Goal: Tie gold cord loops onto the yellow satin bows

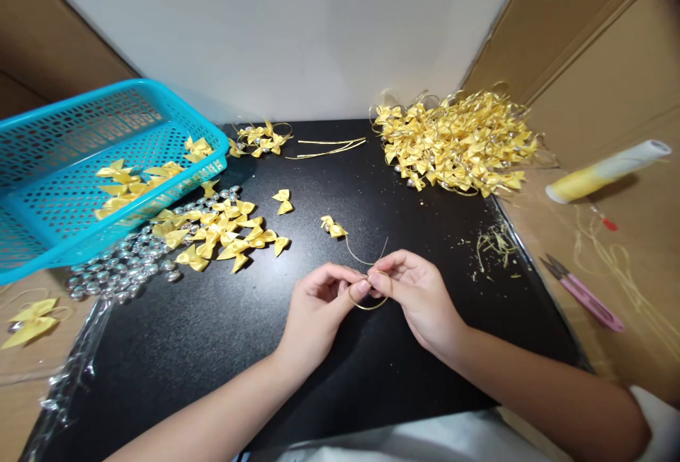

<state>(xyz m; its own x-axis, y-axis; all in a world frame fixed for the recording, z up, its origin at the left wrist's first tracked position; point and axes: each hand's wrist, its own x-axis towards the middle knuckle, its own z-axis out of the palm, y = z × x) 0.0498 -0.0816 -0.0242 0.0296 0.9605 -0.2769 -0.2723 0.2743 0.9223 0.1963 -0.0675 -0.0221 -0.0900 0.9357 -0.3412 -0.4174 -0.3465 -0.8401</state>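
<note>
My left hand (324, 299) and my right hand (411, 292) meet over the black table, thumbs and forefingers pinched on a thin gold cord (369, 307). A loop of the cord hangs below the fingertips, and a loose end sticks up above them. From the pinch, the cord curves up to a yellow ribbon bow (333, 227) lying on the table. What the cord does right between the fingertips is hidden. Two loose bows (283, 201) lie farther up to the left.
A blue basket (106, 249) with bows stands left, beside silver bells (122, 263) and more bows (228, 232). Corded bows are heaped (457, 143) at the back right. Gold cord pieces (329, 148) lie at the back. Pink thread snips (587, 295) and a roll (608, 170) lie right.
</note>
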